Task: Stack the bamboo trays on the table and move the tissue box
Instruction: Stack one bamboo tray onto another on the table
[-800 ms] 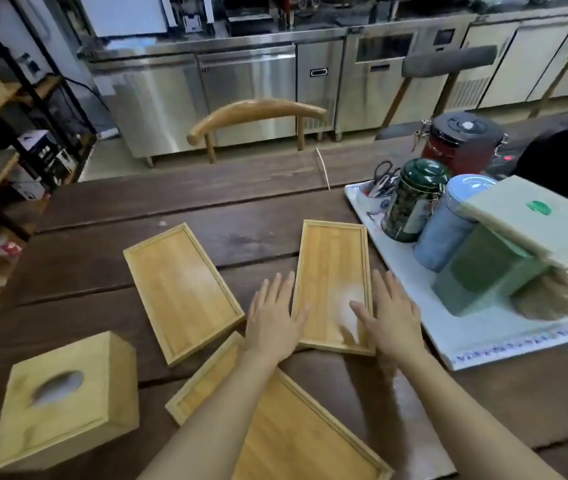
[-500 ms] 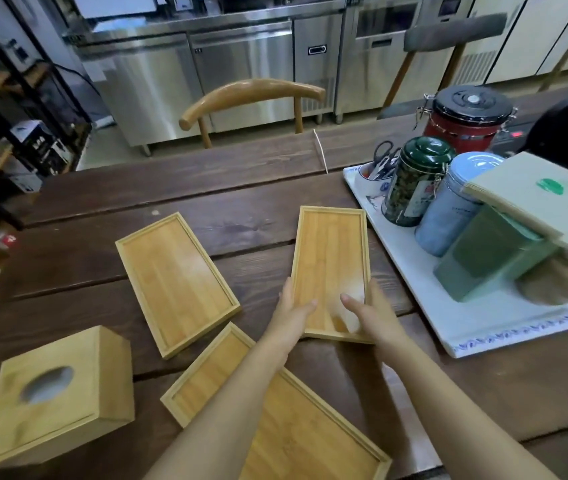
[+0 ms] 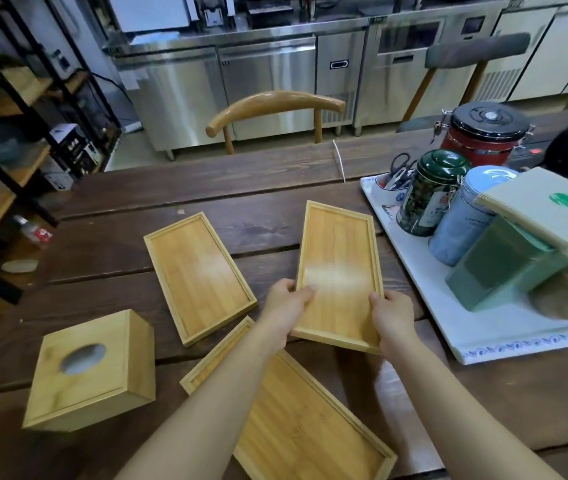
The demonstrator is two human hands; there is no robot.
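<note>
Right tray (image 3: 339, 271) being gripped at near end, left hand (image 3: 284, 306) and right hand (image 3: 391, 315) each clamped on one long rim. Step in hand judged: first tray being picked up for stacking. Middle tray (image 3: 199, 275) lying left of it on bench (image 3: 241, 188); near tray (image 3: 310, 420) just below; tissue box (image 3: 92, 372) far left, untouched. Next move judged: tray being squared and lowered onto another.

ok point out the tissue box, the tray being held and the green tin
tissue box (image 3: 92, 368): head view, on its top face beside the oval opening
held tray (image 3: 339, 268): head view, on the middle of its inner floor
green tin (image 3: 428, 195): head view, on its patterned side wall
</note>
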